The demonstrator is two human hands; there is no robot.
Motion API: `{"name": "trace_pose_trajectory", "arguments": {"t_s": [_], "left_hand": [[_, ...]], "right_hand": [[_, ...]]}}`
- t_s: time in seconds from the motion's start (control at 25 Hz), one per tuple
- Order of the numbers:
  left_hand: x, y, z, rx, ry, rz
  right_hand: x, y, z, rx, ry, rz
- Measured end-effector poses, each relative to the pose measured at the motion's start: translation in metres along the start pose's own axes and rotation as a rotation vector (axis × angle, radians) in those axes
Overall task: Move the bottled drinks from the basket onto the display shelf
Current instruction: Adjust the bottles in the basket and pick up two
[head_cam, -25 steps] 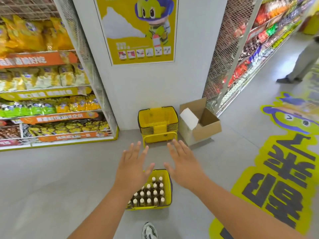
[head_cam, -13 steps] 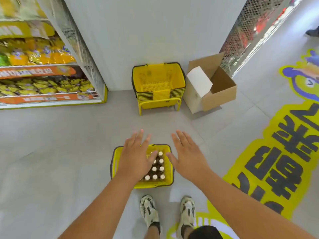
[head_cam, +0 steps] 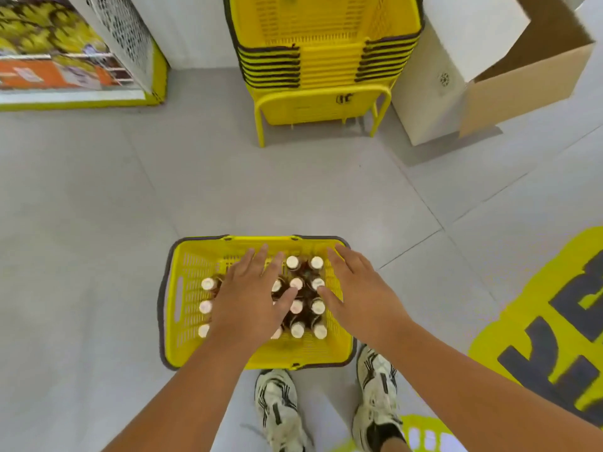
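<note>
Yellow basket [head_cam: 182, 288] on floor holds upright brown bottles [head_cam: 297, 329] with pale caps; left hand [head_cam: 251, 301] and right hand [head_cam: 362, 295] spread flat above, gripping nothing.

Floor [head_cam: 98, 223] pale grey, large tiles, thin dark joints, evenly lit. Yellow floor graphic [head_cam: 538, 321] with big dark characters at right edge. White wall base [head_cam: 195, 31] at top. Shelf unit [head_cam: 78, 60] top left — white mesh side panel, yellow base trim, yellow packets and orange price strip, blurred. Stack of yellow baskets [head_cam: 326, 57] on yellow metal stand [head_cam: 319, 106] against wall, centre top. Open cardboard box [head_cam: 509, 79] just beside stack, right — flaps raised, white outer face.
</note>
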State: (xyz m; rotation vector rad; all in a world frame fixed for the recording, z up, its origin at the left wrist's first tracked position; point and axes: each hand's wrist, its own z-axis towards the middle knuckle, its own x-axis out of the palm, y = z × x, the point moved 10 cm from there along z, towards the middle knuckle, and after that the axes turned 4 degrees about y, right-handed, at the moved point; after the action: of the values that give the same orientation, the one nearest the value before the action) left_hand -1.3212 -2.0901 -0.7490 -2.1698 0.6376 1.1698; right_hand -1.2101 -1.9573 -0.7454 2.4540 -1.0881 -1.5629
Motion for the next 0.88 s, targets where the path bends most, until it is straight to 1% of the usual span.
{"name": "trace_pose_trajectory", "arguments": {"t_s": [0.12,0.24,0.4,0.48,0.52,0.6,0.68,0.76,0.88], "left_hand": [[0.061,0.019,0.04,-0.015,0.067,0.037],[0.107,0.03,0.072,-0.017,0.095,0.062],[0.151,0.036,0.103,-0.004,0.164,0.098],[0.166,0.041,0.119,-0.007,0.16,0.088],[0.173,0.044,0.126,-0.014,0.157,0.057],[0.189,0.049,0.138,-0.048,0.17,-0.087],[0.206,0.055,0.145,-0.111,0.205,-0.271],[0.216,0.061,0.151,-0.161,0.2,-0.395],[0.232,0.07,0.161,-0.213,0.168,-0.486]], "right_hand": [[0.055,-0.026,0.042,-0.001,0.06,0.04],[0.103,-0.04,0.075,0.002,0.098,0.075],[0.139,-0.057,0.105,0.037,0.129,0.084],[0.15,-0.068,0.121,0.07,0.133,0.096],[0.156,-0.072,0.128,0.089,0.135,0.112],[0.166,-0.075,0.14,0.118,0.133,0.144],[0.171,-0.074,0.146,0.136,0.095,0.172],[0.173,-0.071,0.148,0.159,0.052,0.218],[0.192,-0.094,0.148,0.323,-0.011,0.414]]}}
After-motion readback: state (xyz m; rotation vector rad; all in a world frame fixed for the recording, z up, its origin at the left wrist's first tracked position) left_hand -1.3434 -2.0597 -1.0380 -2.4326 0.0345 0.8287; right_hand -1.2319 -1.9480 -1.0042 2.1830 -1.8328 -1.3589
